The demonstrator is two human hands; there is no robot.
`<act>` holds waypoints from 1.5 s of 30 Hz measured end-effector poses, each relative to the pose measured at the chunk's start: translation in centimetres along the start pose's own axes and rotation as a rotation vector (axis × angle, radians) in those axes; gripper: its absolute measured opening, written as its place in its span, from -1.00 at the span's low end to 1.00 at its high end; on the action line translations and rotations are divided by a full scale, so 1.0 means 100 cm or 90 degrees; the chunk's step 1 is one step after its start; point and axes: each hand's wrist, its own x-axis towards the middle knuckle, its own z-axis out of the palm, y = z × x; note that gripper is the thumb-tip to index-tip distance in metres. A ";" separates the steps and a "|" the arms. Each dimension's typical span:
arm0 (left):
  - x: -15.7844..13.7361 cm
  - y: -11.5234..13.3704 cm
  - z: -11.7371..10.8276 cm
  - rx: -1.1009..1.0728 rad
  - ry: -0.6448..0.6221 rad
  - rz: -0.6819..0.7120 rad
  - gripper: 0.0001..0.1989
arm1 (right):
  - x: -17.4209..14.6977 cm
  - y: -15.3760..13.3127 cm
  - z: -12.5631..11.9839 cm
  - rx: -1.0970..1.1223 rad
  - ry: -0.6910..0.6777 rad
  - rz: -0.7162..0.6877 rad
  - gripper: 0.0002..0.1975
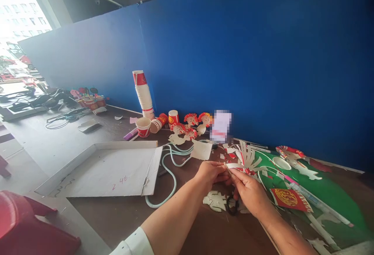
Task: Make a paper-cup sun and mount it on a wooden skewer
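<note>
A white cloth sleeve (136, 243) is close by, and two bare arms reach in. The two hands meet at one cut cup (247, 159), out over the brown table (117, 218). It is paper, red and white, cut into thin strips that fan out and curl. The left hand (209, 175) has its finger and thumb pinched together on a white strip of it. The right hand (248, 188) has its thumb and fingers clamped on it too.

Just below is one black ring (228, 209), round and smooth; I cannot tell if it hangs from the right hand. Beside the ring is a flat white cutout (214, 201) with dots.

To the right lie a smooth green mat (336, 198), one long thin pen (321, 204) and a red scrap (290, 199) with a gold round print.

Farther back are five paper animals with frilly red manes: four in a bunch (190, 134) and one alone (289, 153). Near the bunch are three loose cups (143, 128) and one tall stack (144, 95).

To the left are a bendy pale cord (175, 181), one shallow white card box (99, 169) and one shiny red stool (35, 224). Behind stands a flat blue wall (233, 60).
</note>
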 end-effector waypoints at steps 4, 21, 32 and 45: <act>0.002 -0.001 0.000 -0.008 0.012 -0.010 -0.86 | 0.000 0.001 0.001 -0.016 0.031 -0.021 -0.56; -0.003 0.005 0.002 0.014 0.050 -0.007 -0.88 | -0.003 -0.009 0.001 0.130 -0.004 0.057 -0.48; -0.004 0.004 -0.002 -0.012 0.044 -0.003 -0.80 | -0.010 -0.029 0.005 0.420 -0.030 0.204 -0.43; 0.000 0.005 -0.017 -0.024 -0.147 -0.014 -0.81 | -0.010 -0.028 0.001 0.461 -0.030 0.213 -0.43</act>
